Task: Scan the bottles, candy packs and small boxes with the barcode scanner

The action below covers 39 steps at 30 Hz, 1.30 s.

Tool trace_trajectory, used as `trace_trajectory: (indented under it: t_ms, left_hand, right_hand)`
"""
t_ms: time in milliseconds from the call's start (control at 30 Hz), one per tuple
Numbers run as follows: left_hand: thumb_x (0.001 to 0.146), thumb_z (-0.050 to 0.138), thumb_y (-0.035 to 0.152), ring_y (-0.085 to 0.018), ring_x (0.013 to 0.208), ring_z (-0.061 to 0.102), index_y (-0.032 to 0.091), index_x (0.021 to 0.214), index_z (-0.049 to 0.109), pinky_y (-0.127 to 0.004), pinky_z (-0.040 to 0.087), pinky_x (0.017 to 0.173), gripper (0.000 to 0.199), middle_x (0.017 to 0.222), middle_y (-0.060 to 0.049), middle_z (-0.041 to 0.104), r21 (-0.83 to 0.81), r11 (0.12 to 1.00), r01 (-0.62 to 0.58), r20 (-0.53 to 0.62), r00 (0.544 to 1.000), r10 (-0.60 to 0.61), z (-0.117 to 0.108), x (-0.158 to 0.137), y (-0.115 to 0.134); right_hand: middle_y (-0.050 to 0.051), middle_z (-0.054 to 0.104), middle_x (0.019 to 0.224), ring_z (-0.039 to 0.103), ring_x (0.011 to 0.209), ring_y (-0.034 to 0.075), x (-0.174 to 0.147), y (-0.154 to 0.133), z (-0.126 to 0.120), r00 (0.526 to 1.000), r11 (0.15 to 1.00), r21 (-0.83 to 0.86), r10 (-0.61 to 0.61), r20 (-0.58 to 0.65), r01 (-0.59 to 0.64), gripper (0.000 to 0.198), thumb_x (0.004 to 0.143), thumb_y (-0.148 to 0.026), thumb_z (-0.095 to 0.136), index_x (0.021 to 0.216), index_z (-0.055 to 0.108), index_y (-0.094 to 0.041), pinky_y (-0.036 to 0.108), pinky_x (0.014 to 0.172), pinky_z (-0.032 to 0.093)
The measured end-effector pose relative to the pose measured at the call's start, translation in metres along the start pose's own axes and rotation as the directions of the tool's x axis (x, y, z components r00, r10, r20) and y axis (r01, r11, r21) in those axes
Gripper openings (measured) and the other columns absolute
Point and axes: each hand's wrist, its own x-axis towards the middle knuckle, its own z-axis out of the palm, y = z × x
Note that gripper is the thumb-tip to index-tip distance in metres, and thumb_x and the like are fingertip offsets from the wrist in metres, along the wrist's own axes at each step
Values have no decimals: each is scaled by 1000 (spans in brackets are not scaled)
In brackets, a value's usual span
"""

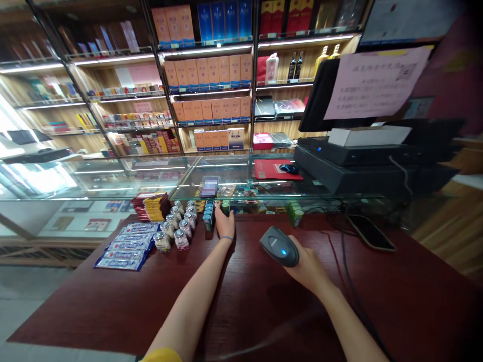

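Note:
A dark grey barcode scanner with a lit blue light is gripped in my right hand, raised over the dark red table. My left hand reaches to the table's far side, its fingers around a small green pack. Just left of that hand stands a row of small blue-green packs. Further left are several small clear jars with pale lids, in two rows. Blue-and-white long sachets lie overlapping at the left, with red and yellow packets behind them. Another green group of packs stands alone to the right.
A phone and dark cables lie at the right. Behind the table runs a glass display counter, bearing a mouse on a red mat, and a monitor above black machines. Shelves of boxes line the wall.

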Motion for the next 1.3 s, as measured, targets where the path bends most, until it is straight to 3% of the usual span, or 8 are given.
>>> trace_trajectory:
  t_ms: [167, 300, 533, 700, 833, 1067, 1200, 1300]
  left_hand:
    - [86, 65, 22, -29, 143, 34, 16, 134, 48, -48, 26, 121, 51, 144, -19, 42, 24, 960, -279, 0, 960, 279, -4, -12, 16]
    - [89, 61, 23, -27, 131, 46, 20, 129, 54, -47, 34, 116, 41, 130, -15, 51, -77, 916, -394, 180, 898, 401, 11, -32, 34]
    - [86, 64, 20, -25, 118, 52, 23, 133, 54, -45, 43, 108, 48, 123, -11, 49, -237, 939, -248, 416, 848, 328, 76, -85, 74]
    - [82, 67, 15, -24, 118, 52, 26, 136, 54, -44, 43, 108, 56, 122, -10, 45, -296, 944, -144, 505, 816, 283, 122, -113, 87]
    - [80, 67, 12, -25, 121, 50, 27, 138, 53, -46, 41, 110, 61, 123, -10, 42, -275, 952, -131, 512, 819, 260, 146, -124, 90]
    - [82, 62, 8, -23, 113, 54, 25, 130, 57, -43, 43, 106, 51, 118, -9, 47, -257, 952, -166, 506, 816, 279, 156, -124, 87]
    - [83, 61, 8, -23, 105, 57, 22, 121, 59, -42, 46, 100, 41, 110, -9, 56, -267, 951, -159, 504, 817, 278, 151, -123, 90]
    - [83, 64, 13, -20, 93, 59, 21, 118, 59, -39, 48, 93, 37, 100, -7, 60, -301, 951, -67, 488, 846, 214, 137, -117, 93]
  right_hand:
    - [2, 74, 76, 73, 73, 27, 4, 4, -9, 976, 990, 16, 138, -171, -137, 25, 77, -32, 63, 101, 56, -28, 29, 58, 44]
    - [5, 71, 90, 70, 86, 26, 9, 11, -27, 934, 980, 68, 197, -299, -185, 19, 78, -34, 63, 93, 54, -26, 29, 69, 48]
    - [8, 61, 103, 65, 95, 25, 8, 43, -54, 860, 965, 140, 262, -437, -222, 26, 83, -41, 62, 101, 60, -22, 33, 78, 50]
    - [10, 63, 104, 64, 93, 26, 1, 69, -67, 797, 945, 172, 326, -509, -277, 34, 79, -46, 67, 100, 64, -19, 36, 82, 51]
    - [9, 66, 101, 65, 91, 26, -4, 75, -77, 745, 914, 211, 406, -529, -348, 33, 79, -50, 66, 94, 64, -21, 36, 82, 50]
    - [11, 71, 96, 68, 87, 30, -9, 72, -86, 669, 860, 150, 478, -570, -487, 35, 77, -56, 64, 87, 65, -22, 33, 67, 48]
    - [14, 74, 89, 70, 81, 31, -9, 75, -83, 684, 849, 86, 477, -552, -522, 35, 79, -53, 60, 92, 69, -22, 33, 62, 48]
    - [12, 73, 73, 70, 71, 30, -8, 78, -78, 717, 848, 71, 486, -501, -525, 35, 81, -50, 57, 95, 71, -20, 33, 57, 47]
